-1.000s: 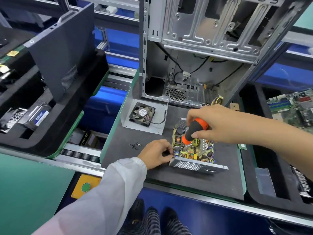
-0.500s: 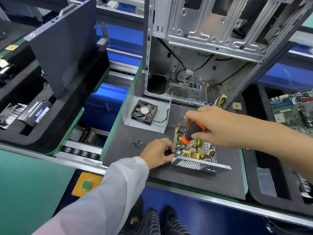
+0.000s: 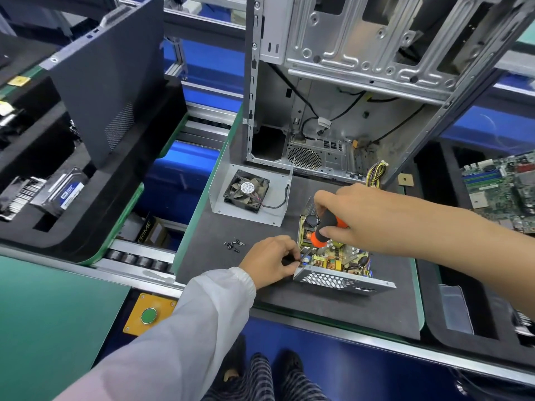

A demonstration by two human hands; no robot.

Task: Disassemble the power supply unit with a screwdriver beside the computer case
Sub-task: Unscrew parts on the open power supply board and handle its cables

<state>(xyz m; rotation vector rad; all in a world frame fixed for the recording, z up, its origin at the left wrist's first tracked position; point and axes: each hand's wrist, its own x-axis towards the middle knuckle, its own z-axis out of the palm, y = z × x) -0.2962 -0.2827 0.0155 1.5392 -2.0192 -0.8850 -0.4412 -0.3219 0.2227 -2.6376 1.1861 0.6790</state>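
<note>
right hand (image 3: 367, 218) wrapped round an orange-and-black screwdriver (image 3: 327, 230), tip down in the opened power supply unit (image 3: 335, 264) (circuit board exposed), left hand (image 3: 269, 261) pinching its near-left corner, on a grey mat (image 3: 208, 256) before the computer case (image 3: 347, 82), loose screws (image 3: 234, 245) nearby

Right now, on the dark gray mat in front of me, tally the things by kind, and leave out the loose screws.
Computer case: 1
Open power supply unit: 1
Metal cover with fan: 1
Screwdriver, held by the right hand: 1
Total: 4
The left hand grips the unit's near left corner.
</note>
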